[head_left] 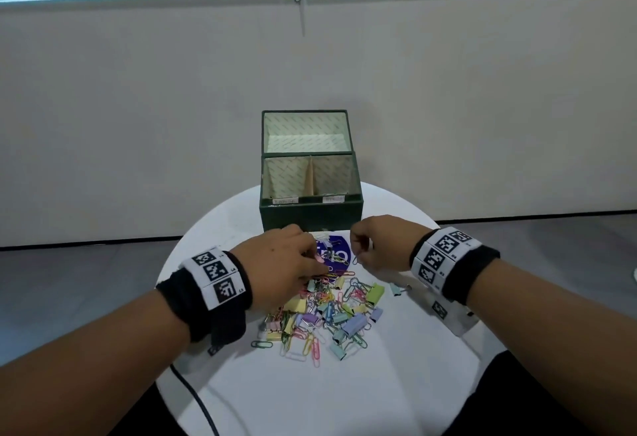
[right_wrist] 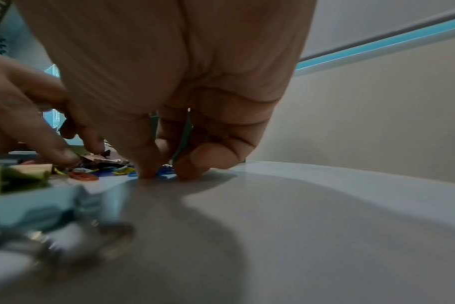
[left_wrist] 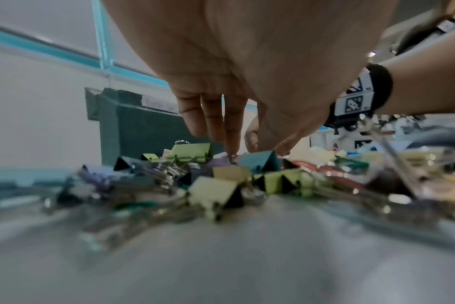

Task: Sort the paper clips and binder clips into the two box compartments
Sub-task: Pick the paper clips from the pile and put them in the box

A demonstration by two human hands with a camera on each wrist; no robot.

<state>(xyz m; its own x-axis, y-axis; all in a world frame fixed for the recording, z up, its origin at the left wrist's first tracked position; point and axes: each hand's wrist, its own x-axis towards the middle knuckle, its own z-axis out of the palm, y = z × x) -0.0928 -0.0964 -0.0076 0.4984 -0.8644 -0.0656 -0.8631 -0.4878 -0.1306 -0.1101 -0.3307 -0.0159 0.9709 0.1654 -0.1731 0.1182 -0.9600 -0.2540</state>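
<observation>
A heap of pastel binder clips and coloured paper clips (head_left: 327, 315) lies on the round white table (head_left: 344, 394). Behind it stands the dark green box (head_left: 310, 217), lid open, with a left compartment (head_left: 286, 177) and a right compartment (head_left: 336, 177). My left hand (head_left: 312, 258) reaches down into the far left of the heap. Its thumb and forefinger sit either side of a dark teal binder clip (left_wrist: 257, 161), and a grip is not clear. My right hand (right_wrist: 164, 174) keeps green paper clips (right_wrist: 187, 131) in its curled fingers, with its tips on a blue paper clip (right_wrist: 166, 171).
A white sheet with a blue round logo (head_left: 336, 251) lies under the far clips, just before the box. A light blue binder clip (head_left: 396, 289) sits apart on the right. A black cable (head_left: 200, 408) runs off the table's front left. Grey floor and wall surround the table.
</observation>
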